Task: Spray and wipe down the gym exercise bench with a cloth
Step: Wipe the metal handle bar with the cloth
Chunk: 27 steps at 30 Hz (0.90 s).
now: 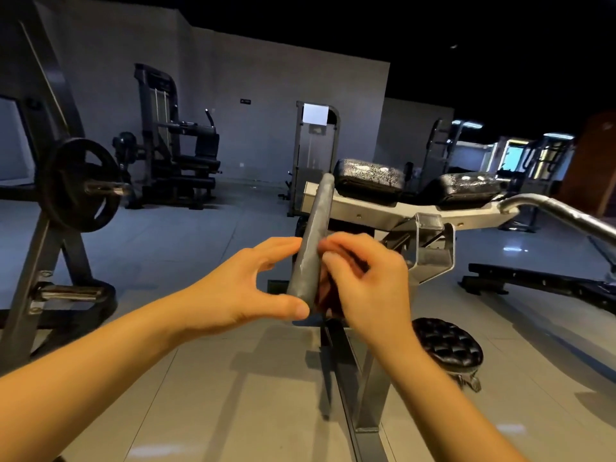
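Both hands at the grey upright pad (pixel 316 225) of the exercise bench (pixel 366 208).

The pad stands edge-on at centre view, just in front of two black pads (pixel 368 176) speckled with droplets. The left hand (pixel 240 288) grasps the pad's near edge between thumb and fingertips. The right hand (pixel 370 285) lies against the opposite face with its fingers curled over something dark; what it grasps, if anything, cannot be told. A round quilted stool (pixel 446 343) stands on the floor below right.

Dim gym, cool bluish cast, ceiling (pixel 466 28) black. Brightest source: lit panels (pixel 515 156) far right. Glare spots on bench pads (pixel 368 176) and floor (pixel 515 250). Soft shadows under the frame (pixel 366 388). Right hand (pixel 366 281) motion-blurred. Far machines (pixel 176 145) soft, grainy. Edges bend, wide-angle; walls (pixel 266 95) lean.
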Available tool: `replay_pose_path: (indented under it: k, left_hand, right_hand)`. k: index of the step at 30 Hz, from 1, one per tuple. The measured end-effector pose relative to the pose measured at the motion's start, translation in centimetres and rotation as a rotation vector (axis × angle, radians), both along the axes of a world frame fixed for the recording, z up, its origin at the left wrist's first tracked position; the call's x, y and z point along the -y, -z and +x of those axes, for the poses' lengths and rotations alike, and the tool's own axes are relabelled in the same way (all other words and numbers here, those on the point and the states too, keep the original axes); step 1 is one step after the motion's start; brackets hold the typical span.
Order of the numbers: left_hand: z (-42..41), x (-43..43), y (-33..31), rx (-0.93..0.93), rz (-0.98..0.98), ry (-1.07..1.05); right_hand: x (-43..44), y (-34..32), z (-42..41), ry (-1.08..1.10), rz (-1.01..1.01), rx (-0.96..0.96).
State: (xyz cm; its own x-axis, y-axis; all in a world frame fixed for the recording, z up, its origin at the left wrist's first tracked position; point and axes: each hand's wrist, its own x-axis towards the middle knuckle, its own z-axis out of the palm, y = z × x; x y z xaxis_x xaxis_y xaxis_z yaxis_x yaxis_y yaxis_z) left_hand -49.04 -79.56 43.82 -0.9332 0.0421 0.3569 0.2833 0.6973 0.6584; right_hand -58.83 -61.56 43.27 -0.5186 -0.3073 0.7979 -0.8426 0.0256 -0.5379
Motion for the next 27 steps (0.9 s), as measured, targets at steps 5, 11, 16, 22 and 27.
replay_pose_path:
  k: [5,11,16,22,27]
  left_hand:
    - [-0.1,-0.2,0.2,-0.037,-0.024,0.002]
    - [0.0,0.3,0.4,-0.003,-0.028,-0.042]
    - [-0.1,0.3,0.5,-0.033,0.006,-0.013]
    - [-0.3,0.0,0.4,-0.080,0.021,0.028]
    - [0.0,0.1,0.2,-0.045,0.032,-0.007]
  right_hand:
    - [0.5,-2.1,-2.3,0.002,0.115,-0.187]
    - [6.0,-8.2,-11.9,0.184,0.321,-0.148]
    - [3.0,-5.7,-7.0,0.100,0.341,-0.200]
    - [-1.5,-4.6,-2.9,-0.158,0.486,-0.461]
    - [4.9,-9.2,-11.0,0.213,0.543,-0.309]
